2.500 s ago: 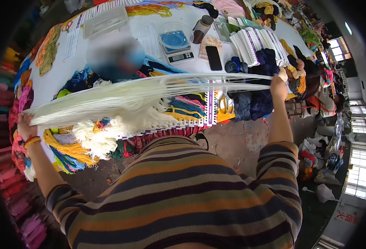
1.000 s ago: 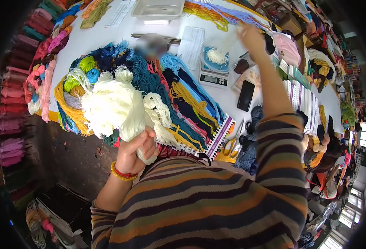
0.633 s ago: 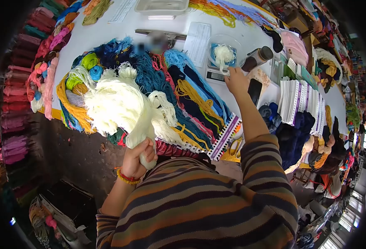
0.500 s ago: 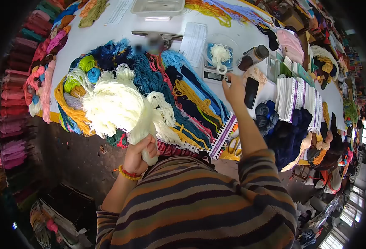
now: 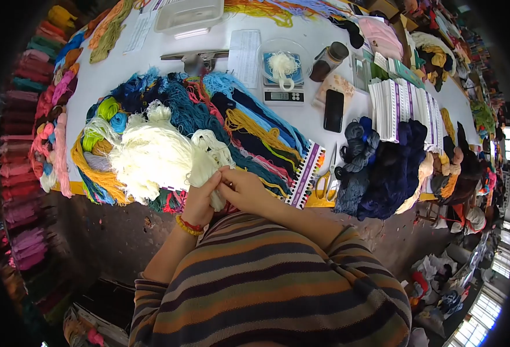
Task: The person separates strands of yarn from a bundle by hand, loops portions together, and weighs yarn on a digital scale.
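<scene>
A large cream yarn hank (image 5: 154,153) lies over coloured yarns at the table's near edge. My left hand (image 5: 201,199) is wrapped round its tail end. Close against it, my right hand (image 5: 242,189) has its fingertips pinched at the same cream yarn; any strand between them is too fine to make out. Farther off, a small cream yarn bundle (image 5: 284,65) sits in a clear bowl (image 5: 306,53) on a digital scale (image 5: 284,97), with a loop hanging over the rim.
Teal, blue and yellow skeins (image 5: 194,110) spread across the table. Right of the scale are a dark-lidded jar (image 5: 329,61), a black phone (image 5: 334,110), orange-handled scissors (image 5: 326,184) and spiral-bound cards (image 5: 405,113). Navy skeins (image 5: 390,173) hang over the near edge.
My right hand has come back from the scale to the cream hank beside my left hand. The small bundle stays in the bowl. The view has shifted slightly.
</scene>
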`<state>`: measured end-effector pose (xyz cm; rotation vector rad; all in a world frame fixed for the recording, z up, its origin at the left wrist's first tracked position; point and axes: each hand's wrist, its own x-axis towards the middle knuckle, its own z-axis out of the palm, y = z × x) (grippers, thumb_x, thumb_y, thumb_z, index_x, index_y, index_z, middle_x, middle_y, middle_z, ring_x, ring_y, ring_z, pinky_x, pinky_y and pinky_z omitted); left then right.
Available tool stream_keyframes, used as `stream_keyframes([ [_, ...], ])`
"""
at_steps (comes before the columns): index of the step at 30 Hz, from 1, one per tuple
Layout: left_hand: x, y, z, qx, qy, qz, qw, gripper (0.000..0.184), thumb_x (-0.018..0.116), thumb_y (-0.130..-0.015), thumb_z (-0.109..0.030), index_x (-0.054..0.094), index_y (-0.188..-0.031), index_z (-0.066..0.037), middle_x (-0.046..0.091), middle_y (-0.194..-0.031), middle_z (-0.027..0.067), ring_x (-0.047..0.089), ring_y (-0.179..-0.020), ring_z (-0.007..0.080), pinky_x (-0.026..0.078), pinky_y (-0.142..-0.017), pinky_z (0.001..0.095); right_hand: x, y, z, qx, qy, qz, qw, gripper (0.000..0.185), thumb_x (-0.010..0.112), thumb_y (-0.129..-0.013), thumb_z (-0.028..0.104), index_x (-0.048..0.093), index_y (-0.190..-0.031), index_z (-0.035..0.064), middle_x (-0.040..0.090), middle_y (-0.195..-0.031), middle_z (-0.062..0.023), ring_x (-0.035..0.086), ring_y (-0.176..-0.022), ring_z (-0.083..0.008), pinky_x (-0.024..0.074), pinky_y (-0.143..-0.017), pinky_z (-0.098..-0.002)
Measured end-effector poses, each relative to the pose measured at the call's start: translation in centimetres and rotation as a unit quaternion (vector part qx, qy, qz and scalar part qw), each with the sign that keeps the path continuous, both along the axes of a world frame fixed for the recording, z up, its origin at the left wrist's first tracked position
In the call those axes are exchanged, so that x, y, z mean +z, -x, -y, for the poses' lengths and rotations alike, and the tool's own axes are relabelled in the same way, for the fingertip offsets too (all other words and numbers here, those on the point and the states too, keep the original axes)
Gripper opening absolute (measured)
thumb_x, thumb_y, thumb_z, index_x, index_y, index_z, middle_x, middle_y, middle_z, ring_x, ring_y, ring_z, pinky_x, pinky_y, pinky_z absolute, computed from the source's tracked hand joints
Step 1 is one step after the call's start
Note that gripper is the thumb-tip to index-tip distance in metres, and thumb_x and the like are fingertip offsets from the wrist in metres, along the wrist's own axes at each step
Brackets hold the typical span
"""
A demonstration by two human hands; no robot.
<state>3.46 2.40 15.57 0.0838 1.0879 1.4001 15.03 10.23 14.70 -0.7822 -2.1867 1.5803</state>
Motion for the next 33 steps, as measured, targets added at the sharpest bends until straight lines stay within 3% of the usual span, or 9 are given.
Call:
stream_keyframes([
  [4,-1.0,-0.1,0.5,0.004,0.005,-0.019,1.000,0.031,0.051,-0.087,-0.015,0.051,-0.114,0.000,0.055,-0.108,0.0088,0.055,-0.096,0.0174,0.045,-0.081,0.0290,0.2,-0.1,-0.1,-0.050,0.106,-0.022,0.993,0.018,0.054,-0.077,0.023,0.055,-0.080,0.0052,0.059,-0.075,-0.0129,0.058,-0.067,-0.0307,0.0452,-0.057,-0.0364],
  [9,-0.8,-0.6,0.1,0.019,0.003,-0.016,1.000,0.028,0.054,-0.085,-0.011,0.052,-0.110,0.003,0.056,-0.105,0.0087,0.054,-0.094,0.0161,0.044,-0.081,0.0272,-1.2,-0.3,0.0,0.023,-0.028,0.055,0.998,0.018,0.054,-0.077,0.023,0.056,-0.083,0.0067,0.060,-0.076,-0.0121,0.059,-0.068,-0.0297,0.0453,-0.057,-0.0361],
  [13,-0.8,-0.9,0.1,0.048,-0.003,-0.036,0.998,0.024,0.054,-0.085,-0.013,0.055,-0.103,0.003,0.058,-0.099,0.0092,0.057,-0.088,0.0165,0.046,-0.076,0.0272,-1.6,-0.8,-0.8,0.024,0.010,-0.005,1.000,0.015,0.057,-0.078,0.018,0.057,-0.086,0.0048,0.060,-0.071,-0.0109,0.059,-0.063,-0.0259,0.0448,-0.056,-0.0311],
  [16,-1.2,-0.2,0.6,0.044,0.059,-0.037,0.997,0.017,0.054,-0.085,-0.014,0.056,-0.094,0.001,0.060,-0.087,0.0083,0.059,-0.077,0.0161,0.048,-0.069,0.0268,-2.3,-2.0,-3.5,-0.010,-0.069,0.012,0.998,0.014,0.059,-0.078,0.015,0.059,-0.089,0.0069,0.060,-0.072,-0.0083,0.059,-0.062,-0.0205,0.0456,-0.057,-0.0283],
  [18,-1.8,0.2,1.2,0.047,0.065,-0.032,0.996,0.014,0.054,-0.085,-0.014,0.056,-0.089,-0.001,0.059,-0.082,0.0074,0.058,-0.071,0.0155,0.048,-0.064,0.0265,-4.2,-2.9,-6.3,-0.100,-0.034,0.043,0.993,0.012,0.054,-0.078,0.018,0.058,-0.082,0.0083,0.060,-0.077,-0.0086,0.059,-0.068,-0.0277,0.0466,-0.060,-0.0347],
  [26,-1.7,0.7,2.5,0.028,0.081,-0.039,0.996,0.013,0.054,-0.085,-0.017,0.053,-0.082,-0.004,0.055,-0.070,0.0045,0.053,-0.058,0.0132,0.043,-0.051,0.0246,-10.5,-6.2,-17.1,-0.279,-0.193,0.118,0.933,0.012,0.056,-0.076,0.013,0.056,-0.086,0.0064,0.057,-0.080,-0.0100,0.056,-0.070,-0.0267,0.0449,-0.062,-0.0342],
  [28,-1.5,0.7,2.7,-0.007,0.075,-0.029,0.997,0.014,0.055,-0.084,-0.018,0.053,-0.084,-0.004,0.056,-0.072,0.0045,0.054,-0.060,0.0125,0.042,-0.052,0.0229,-11.5,-6.0,-18.8,-0.278,-0.194,0.137,0.931,0.015,0.057,-0.075,0.013,0.055,-0.089,0.0071,0.057,-0.085,-0.0093,0.056,-0.076,-0.0264,0.0443,-0.066,-0.0353],
  [30,-1.0,0.7,2.6,-0.012,0.082,-0.032,0.996,0.014,0.056,-0.084,-0.018,0.053,-0.084,-0.004,0.057,-0.073,0.0046,0.055,-0.061,0.0122,0.042,-0.052,0.0225,-12.4,-5.6,-20.4,-0.261,-0.354,0.152,0.885,0.021,0.058,-0.073,0.014,0.054,-0.094,0.0098,0.056,-0.095,-0.0088,0.054,-0.083,-0.0256,0.0430,-0.068,-0.0370],
  [33,-1.4,1.0,3.1,-0.026,0.087,-0.032,0.995,0.016,0.058,-0.083,-0.019,0.054,-0.087,-0.004,0.058,-0.076,0.0053,0.056,-0.063,0.0115,0.043,-0.053,0.0223,-11.9,-4.4,-21.8,-0.263,-0.414,0.193,0.850,0.032,0.060,-0.069,0.014,0.052,-0.100,0.0129,0.052,-0.107,-0.0057,0.049,-0.096,-0.0241,0.0378,-0.076,-0.0403],
])
